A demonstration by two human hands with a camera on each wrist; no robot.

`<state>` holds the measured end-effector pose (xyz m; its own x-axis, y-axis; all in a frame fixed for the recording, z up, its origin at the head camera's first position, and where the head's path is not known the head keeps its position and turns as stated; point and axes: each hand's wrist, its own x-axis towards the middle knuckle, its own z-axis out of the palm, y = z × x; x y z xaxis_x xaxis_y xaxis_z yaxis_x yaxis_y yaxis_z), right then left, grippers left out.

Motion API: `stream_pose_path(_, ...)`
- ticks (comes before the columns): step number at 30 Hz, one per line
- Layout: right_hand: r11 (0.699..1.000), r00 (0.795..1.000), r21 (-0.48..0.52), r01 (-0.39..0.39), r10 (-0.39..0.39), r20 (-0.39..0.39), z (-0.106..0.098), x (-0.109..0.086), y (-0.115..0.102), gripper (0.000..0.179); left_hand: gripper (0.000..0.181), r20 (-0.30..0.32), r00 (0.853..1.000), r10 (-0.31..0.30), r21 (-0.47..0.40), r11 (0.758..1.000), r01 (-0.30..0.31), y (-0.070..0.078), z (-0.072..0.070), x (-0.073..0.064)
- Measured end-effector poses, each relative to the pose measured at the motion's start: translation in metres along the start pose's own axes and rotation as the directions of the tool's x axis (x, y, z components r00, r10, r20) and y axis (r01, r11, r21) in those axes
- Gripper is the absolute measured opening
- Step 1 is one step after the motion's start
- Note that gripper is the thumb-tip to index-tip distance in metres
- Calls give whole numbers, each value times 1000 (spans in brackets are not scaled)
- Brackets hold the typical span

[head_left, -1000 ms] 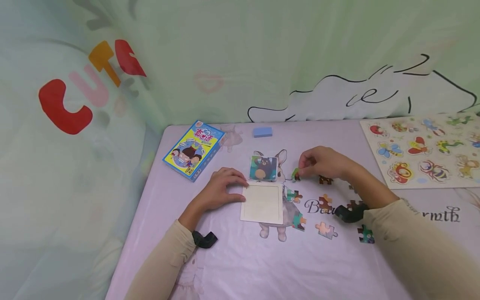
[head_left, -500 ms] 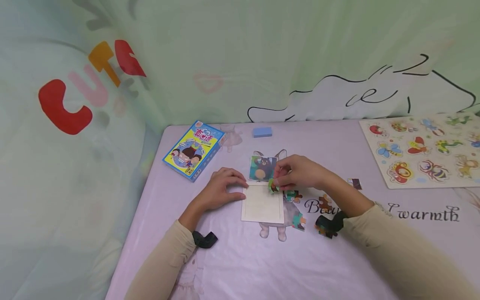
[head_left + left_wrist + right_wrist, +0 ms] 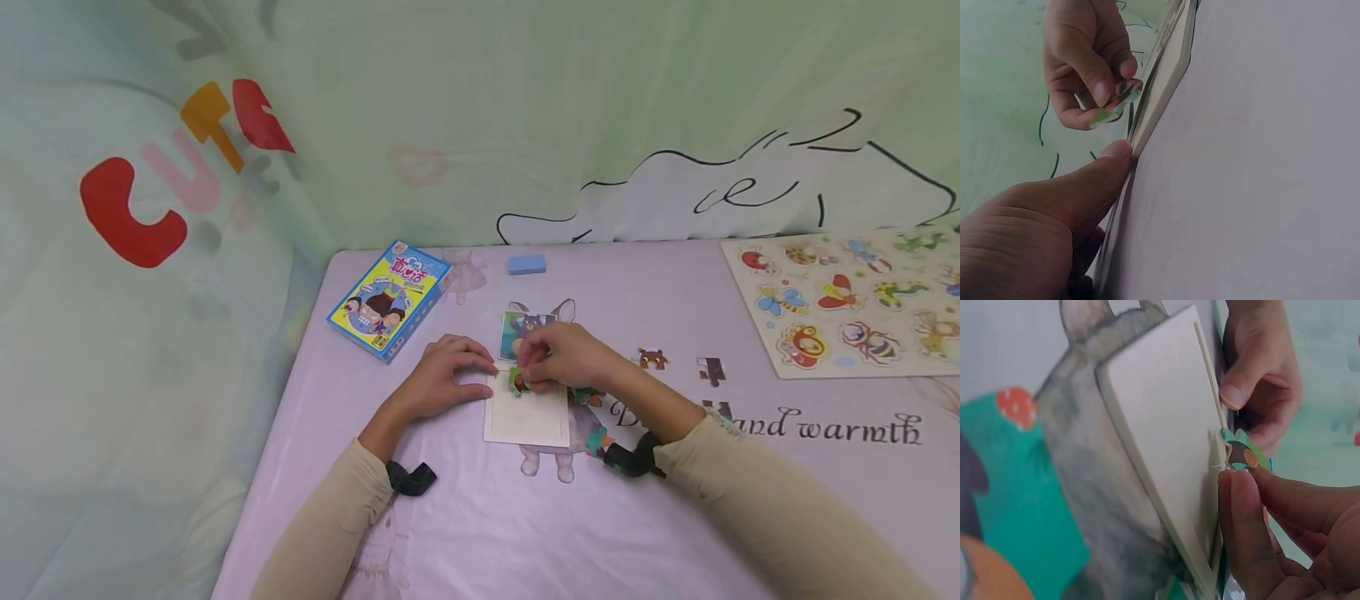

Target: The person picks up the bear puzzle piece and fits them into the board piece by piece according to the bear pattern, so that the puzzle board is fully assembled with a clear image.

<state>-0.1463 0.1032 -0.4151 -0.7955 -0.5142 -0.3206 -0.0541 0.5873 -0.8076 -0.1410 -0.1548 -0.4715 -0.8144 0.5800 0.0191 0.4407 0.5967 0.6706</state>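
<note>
While the left hand (image 3: pixel 446 375) touches the tray, a jigsaw piece is pinched in the right hand (image 3: pixel 558 354)

As I look down at the right fingertips, thumb and forefinger are pressed together on a green-edged jigsaw piece (image 3: pixel 517 381), gripping one side of it. The rest of the piece, teal, dark and orange, juts past the fingertips towards the left hand. It is over the top left part of a shallow cream tray (image 3: pixel 525 421), just beside the rim; I can't tell whether it touches.

The left hand has its thumb and fingers spread apart, the thumb against the tray's left edge and a fingertip at the upper left corner, close to the piece.

Right behind the tray lies a bear picture card (image 3: pixel 508 329), partly covered by the right hand. By the tray's right side are teal pieces (image 3: pixel 597 439), half hidden by the right forearm and its black wrist strap (image 3: pixel 633 458). Farther right lie a brown piece (image 3: pixel 652 358) with a face on it and a dark piece (image 3: pixel 711 371).

Towards the back of the lilac tablecloth (image 3: pixel 465 517) is a small blue block (image 3: pixel 527 265), with a blue-and-yellow box (image 3: pixel 388 300) angled to its left. Well off to the right lies an insect puzzle board (image 3: pixel 847 304).
</note>
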Motion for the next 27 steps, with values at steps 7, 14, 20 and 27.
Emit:
stream_pose_path(7,999,999,-30,33,-34,-30,7,3,0,4,30,3,1000,-8,3,1000,8,2,0,0)
stream_pose_path(14,997,997,-75,27,-33,-71,13,5,-4,5,29,8,1000,-25,-2,1000,25,1,0,1)
stream_pose_path(20,994,995,-105,43,-52,-88,19,8,-7,9,29,1,1000,-24,-6,1000,24,1,0,0)
stream_pose_path(27,982,986,-185,44,-73,-149,25,9,-12,14,29,2,1000,-21,-7,1000,21,3,0,0)
